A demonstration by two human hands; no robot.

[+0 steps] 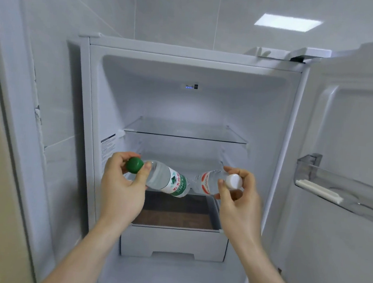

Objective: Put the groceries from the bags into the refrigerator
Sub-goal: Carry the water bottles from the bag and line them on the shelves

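Left hand (pixel 122 187) grasps a green-capped bottle (pixel 166 179), right hand (pixel 236 196) a white-capped bottle (pixel 211 182), both held inside the open fridge (pixel 196 53); shelf (pixel 185 130) above them bare, so stocking seems barely begun

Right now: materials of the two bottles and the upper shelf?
Green-cap bottle: clear, glossy, probably plastic; printed green-white label. White-cap bottle: same look, red-white label, partly blurred. Shelf: transparent pane, likely glass; the back wall shows through.
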